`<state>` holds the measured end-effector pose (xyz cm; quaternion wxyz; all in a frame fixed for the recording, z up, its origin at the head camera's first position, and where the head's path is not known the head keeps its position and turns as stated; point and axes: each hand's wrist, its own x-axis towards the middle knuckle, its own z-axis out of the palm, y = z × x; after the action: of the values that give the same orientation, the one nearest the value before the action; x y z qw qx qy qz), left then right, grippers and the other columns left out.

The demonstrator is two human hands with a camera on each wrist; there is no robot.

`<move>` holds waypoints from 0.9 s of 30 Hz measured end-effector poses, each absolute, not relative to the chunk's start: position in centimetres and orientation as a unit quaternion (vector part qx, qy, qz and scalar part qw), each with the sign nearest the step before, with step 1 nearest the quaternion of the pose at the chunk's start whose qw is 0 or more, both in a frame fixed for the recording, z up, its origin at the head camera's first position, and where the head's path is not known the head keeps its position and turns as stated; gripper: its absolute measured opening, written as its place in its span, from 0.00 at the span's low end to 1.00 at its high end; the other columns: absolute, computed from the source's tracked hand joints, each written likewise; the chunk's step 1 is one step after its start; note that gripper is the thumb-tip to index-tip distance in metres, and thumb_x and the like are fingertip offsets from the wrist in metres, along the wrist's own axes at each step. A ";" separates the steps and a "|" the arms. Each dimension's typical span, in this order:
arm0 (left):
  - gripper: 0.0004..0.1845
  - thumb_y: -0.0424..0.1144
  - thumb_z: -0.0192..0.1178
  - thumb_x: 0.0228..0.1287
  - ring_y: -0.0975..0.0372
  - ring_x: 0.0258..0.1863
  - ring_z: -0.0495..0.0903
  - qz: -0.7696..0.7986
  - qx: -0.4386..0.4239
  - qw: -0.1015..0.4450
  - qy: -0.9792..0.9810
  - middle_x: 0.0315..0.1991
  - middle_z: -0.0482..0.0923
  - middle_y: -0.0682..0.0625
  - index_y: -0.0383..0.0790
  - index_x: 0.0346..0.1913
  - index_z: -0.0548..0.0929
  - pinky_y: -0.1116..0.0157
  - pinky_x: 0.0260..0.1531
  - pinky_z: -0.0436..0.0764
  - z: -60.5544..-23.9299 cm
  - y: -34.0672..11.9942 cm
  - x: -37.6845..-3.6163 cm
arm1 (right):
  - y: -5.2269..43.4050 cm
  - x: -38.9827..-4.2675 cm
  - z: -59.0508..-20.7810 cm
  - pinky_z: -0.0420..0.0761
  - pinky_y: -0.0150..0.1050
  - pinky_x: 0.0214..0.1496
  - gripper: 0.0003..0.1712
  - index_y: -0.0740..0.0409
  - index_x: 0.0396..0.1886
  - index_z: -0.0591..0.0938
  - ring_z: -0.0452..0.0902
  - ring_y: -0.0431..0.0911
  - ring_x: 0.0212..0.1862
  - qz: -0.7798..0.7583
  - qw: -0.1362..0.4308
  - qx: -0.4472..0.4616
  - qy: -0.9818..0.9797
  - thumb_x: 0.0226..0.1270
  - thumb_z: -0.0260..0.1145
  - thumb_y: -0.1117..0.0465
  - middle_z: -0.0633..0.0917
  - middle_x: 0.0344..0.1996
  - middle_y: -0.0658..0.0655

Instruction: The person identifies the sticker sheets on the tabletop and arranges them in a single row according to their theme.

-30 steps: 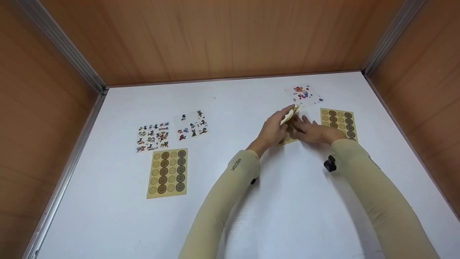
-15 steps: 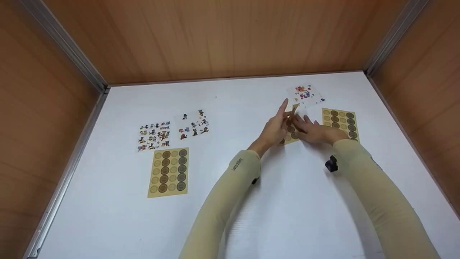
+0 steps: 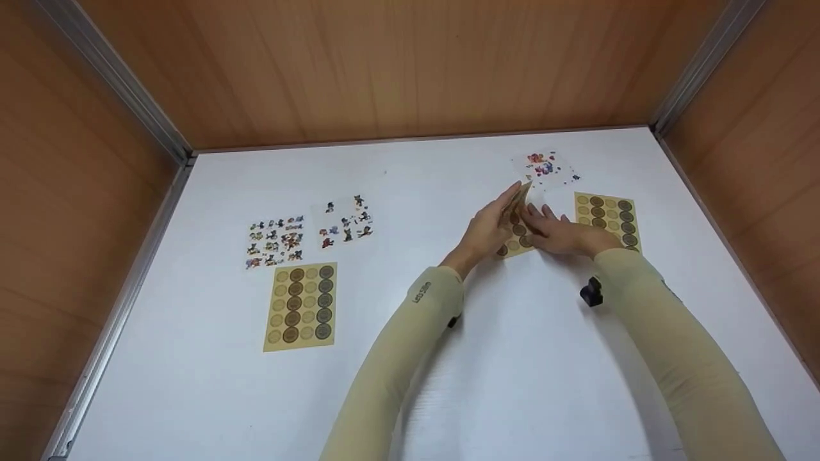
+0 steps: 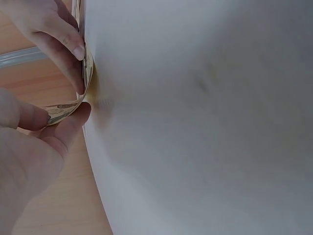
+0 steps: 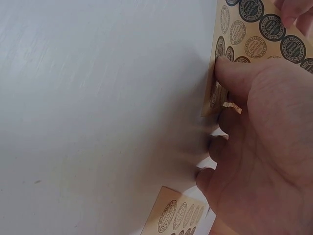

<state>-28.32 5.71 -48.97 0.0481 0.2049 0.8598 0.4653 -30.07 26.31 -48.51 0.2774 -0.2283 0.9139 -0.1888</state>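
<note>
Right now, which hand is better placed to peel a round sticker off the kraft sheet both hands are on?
Probably the right hand: its fingers lie on the sticker sheet, among the round stickers. The left hand pinches the sheet's lifted edge, curling it up.

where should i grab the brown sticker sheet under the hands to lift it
Probably by the far edge, which the left hand has curled up off the table. Pinch it from the left; the right hand presses the sheet flat on the other side.
</note>
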 end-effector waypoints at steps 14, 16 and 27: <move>0.46 0.18 0.50 0.70 0.69 0.75 0.57 0.472 0.192 0.047 0.859 0.78 0.58 0.62 0.62 0.82 0.52 0.71 0.74 0.55 -49.2 5.6 -28.5 | 26.4 -29.9 -48.7 0.28 0.68 0.75 0.38 0.61 0.82 0.39 0.22 0.67 0.77 -0.186 0.261 -0.239 0.917 0.85 0.42 0.51 0.33 0.79 0.68; 0.45 0.19 0.49 0.71 0.69 0.76 0.56 0.475 0.190 0.045 0.858 0.78 0.58 0.62 0.61 0.82 0.52 0.73 0.73 0.54 -49.1 5.5 -28.5 | 26.3 -29.9 -48.7 0.29 0.68 0.75 0.38 0.60 0.82 0.40 0.22 0.68 0.77 -0.188 0.254 -0.242 0.917 0.85 0.43 0.51 0.34 0.79 0.68; 0.48 0.16 0.45 0.65 0.58 0.62 0.76 0.601 0.145 0.096 0.780 0.69 0.70 0.50 0.60 0.82 0.52 0.65 0.60 0.77 -48.7 2.9 -27.6 | 27.1 -28.4 -48.1 0.46 0.61 0.78 0.47 0.45 0.84 0.40 0.45 0.65 0.78 -0.349 0.199 -0.160 0.902 0.79 0.58 0.48 0.48 0.80 0.67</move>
<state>-27.59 2.88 -48.72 0.0957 0.1453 0.7804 0.6005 -28.36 27.14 -48.09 0.1990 -0.1600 0.9018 -0.3485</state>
